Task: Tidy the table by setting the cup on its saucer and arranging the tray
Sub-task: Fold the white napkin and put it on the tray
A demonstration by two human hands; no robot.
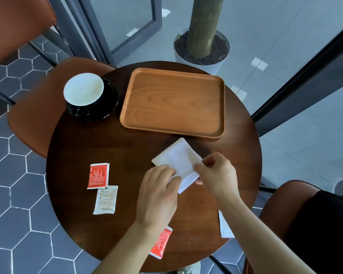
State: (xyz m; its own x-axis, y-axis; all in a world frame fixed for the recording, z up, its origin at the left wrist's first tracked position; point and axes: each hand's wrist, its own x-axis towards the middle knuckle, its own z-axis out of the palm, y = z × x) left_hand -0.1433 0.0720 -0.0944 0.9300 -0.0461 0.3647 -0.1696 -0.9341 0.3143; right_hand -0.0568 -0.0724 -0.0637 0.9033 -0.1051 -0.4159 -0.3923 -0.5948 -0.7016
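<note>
While the folded white napkin (178, 165) was pinched at its near edges by the left hand (158, 196) and right hand (216, 175), the wooden tray (172, 103) lay beyond the fingertips; it should be lifted flat so the folds are kept. The cup (83, 89) was already set on its saucer (105, 103), far left of the fingers.

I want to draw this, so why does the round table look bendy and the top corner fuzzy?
Head view: the wide lens bends the table edge and window frames; the near chair at top left is blurry; soft daylight, faint shadows, small glints inside the cup.
</note>
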